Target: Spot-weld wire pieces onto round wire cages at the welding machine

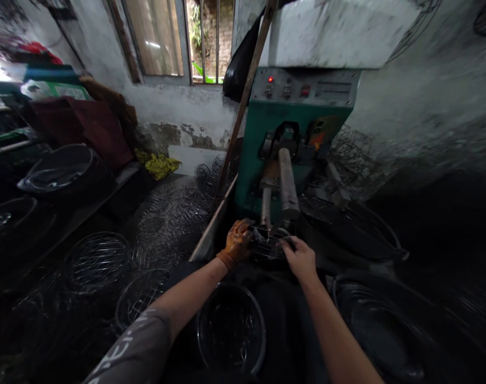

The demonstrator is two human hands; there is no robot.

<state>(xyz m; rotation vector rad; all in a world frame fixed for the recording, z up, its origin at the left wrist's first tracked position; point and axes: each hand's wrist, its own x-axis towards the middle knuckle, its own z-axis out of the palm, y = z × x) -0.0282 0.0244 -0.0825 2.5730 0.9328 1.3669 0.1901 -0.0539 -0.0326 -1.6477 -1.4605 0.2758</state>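
Note:
My left hand [240, 239], in a stained orange glove, has its fingers closed round the left side of a small wire rack [267, 246]. Bare, my right hand [299, 258] pinches the right side of the same rack between thumb and fingers. The rack sits at the tips of the two thick metal arms of a green welding machine; the upper arm [288, 184] is above it and the lower arm [266, 208] behind it. Whether the rack touches the arm tips is too dark to tell.
A bucket [262, 325] with bits of wire inside stands below my hands. Round wire racks [97, 261] and heaped wire lie to the left. The machine's control panel [307, 88] shows a red light. A wooden post [243, 106] leans beside it. Dark basins [379, 325] stand on the right.

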